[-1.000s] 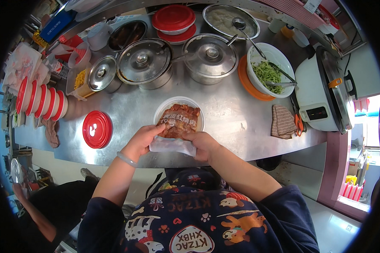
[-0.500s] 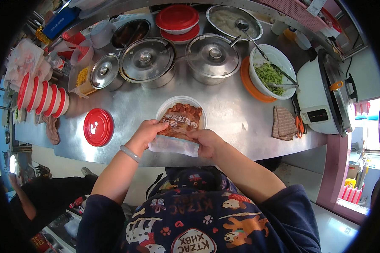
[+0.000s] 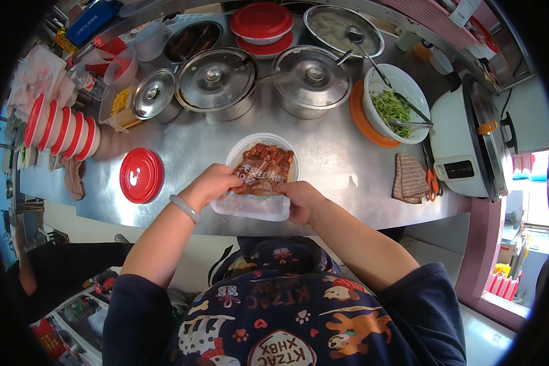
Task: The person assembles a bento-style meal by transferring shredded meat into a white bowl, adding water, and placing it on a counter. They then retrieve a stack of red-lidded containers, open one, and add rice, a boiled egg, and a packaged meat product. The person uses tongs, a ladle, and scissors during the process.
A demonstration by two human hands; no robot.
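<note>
A clear plastic pouch of reddish-brown braised meat (image 3: 263,172) is held between my two hands, tilted over a white round bowl (image 3: 237,154) on the steel counter. My left hand (image 3: 215,183) pinches the pouch's left side. The right side is gripped by my right hand (image 3: 302,200), thumb on top. The pouch's see-through end hangs toward me, and its meat-filled part covers most of the bowl. Whether the far end is cut open, I cannot tell. To the left lies a round red lid (image 3: 141,175).
Lidded steel pots (image 3: 215,79) line the back of the counter. On the right stand a white bowl of shredded greens (image 3: 391,110) with tongs, a folded striped cloth (image 3: 410,178), orange-handled scissors (image 3: 432,183) and a white cooker (image 3: 463,146). Stacked red-rimmed bowls (image 3: 61,131) are at left.
The pouch and both hands have shifted only slightly, and the pouch's clear end spreads a little wider. At lower left another person's arm has moved.
</note>
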